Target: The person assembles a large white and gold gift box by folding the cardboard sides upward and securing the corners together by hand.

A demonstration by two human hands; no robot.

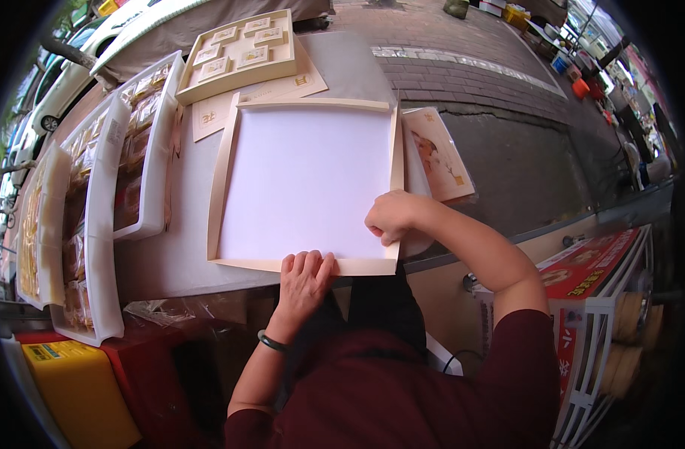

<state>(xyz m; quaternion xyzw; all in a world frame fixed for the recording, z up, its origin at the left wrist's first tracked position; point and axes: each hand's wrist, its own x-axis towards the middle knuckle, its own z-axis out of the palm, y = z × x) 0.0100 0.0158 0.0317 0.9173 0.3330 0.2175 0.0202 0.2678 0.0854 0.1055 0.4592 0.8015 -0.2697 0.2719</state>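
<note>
Fingers of my left hand (305,275) lie flat and spread on the near rim of the cream box lid (305,183) on the table (174,254); my right hand (392,215) curls, pinching its near right corner.

White trays (157,187) of wrapped pastries (137,142)

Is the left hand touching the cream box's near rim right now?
Touching. The head view shows the left hand lying flat on the near rim of the cream box, fingers overlapping the edge with no gap.
</note>
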